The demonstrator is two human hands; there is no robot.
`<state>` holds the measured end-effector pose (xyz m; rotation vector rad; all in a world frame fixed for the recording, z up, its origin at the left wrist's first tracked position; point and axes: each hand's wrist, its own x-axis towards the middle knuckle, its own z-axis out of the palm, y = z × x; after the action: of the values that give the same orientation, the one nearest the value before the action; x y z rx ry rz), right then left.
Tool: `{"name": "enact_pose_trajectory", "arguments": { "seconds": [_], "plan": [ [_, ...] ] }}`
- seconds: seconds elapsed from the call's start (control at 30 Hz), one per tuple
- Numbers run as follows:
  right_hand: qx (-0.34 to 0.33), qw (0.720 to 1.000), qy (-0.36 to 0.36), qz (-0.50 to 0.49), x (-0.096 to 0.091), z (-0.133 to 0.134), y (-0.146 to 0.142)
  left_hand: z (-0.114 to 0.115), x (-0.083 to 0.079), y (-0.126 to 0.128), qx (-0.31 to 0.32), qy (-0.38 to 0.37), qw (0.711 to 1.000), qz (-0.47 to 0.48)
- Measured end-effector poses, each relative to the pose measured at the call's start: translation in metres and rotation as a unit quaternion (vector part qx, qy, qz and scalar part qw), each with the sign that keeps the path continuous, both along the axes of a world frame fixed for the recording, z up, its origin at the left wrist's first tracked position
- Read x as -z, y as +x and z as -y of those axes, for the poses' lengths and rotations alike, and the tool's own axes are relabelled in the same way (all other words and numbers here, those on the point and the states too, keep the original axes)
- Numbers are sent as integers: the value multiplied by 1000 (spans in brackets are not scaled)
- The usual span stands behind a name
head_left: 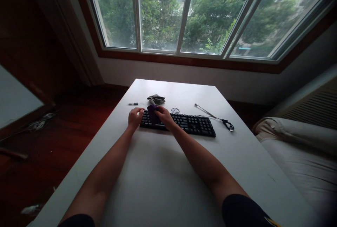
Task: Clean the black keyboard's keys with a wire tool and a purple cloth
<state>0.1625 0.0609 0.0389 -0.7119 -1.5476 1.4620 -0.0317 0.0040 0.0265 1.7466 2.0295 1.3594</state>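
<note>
A black keyboard [187, 123] lies across the white table, its left part partly covered by my hands and a cloth. At its left end, my left hand [135, 117] is closed, with curled fingers and the fingertips at the keyboard's upper left corner. My right hand [164, 117] pinches a dark purple cloth [153, 114], which hangs over the keys on the left side. Just behind the cloth rests a crumpled grey-brown cloth [156, 99]. The fingertips under the purple cloth are hidden.
The white table [173, 171] also bears a small tool with a dark part [133, 104], a small clear ring-shaped item [175, 110], a thin rod [205, 110] and a coiled black USB cable [226, 125]. Beyond the right edge stands a pale covered seat [289, 153]; windows face me.
</note>
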Motion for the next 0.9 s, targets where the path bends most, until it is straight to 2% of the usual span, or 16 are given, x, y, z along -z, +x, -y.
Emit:
{"name": "enact_pose_trajectory", "arguments": {
  "seconds": [0.1, 0.2, 0.33, 0.5, 0.7, 0.9],
  "plan": [
    [25, 998, -36, -39, 1, -3, 3, 1, -11, 16, 90, 1, 995, 41],
    [26, 995, -62, -68, 2, -2, 4, 0, -15, 30, 139, -22, 986, 88],
    [1, 994, -64, -91, 2, -1, 7, -4, -14, 38, 166, -19, 966, 198],
    [-45, 996, -59, -53, 0, 1, 11, -5, -18, 42, 187, 37, 937, 293],
    [-25, 996, -65, -62, -4, 1, 12, 0, -26, 48, 237, -14, 915, 325],
    [-33, 988, -95, -115, -7, 1, 16, 6, -33, 44, 265, 16, 909, 320]
  ]
}}
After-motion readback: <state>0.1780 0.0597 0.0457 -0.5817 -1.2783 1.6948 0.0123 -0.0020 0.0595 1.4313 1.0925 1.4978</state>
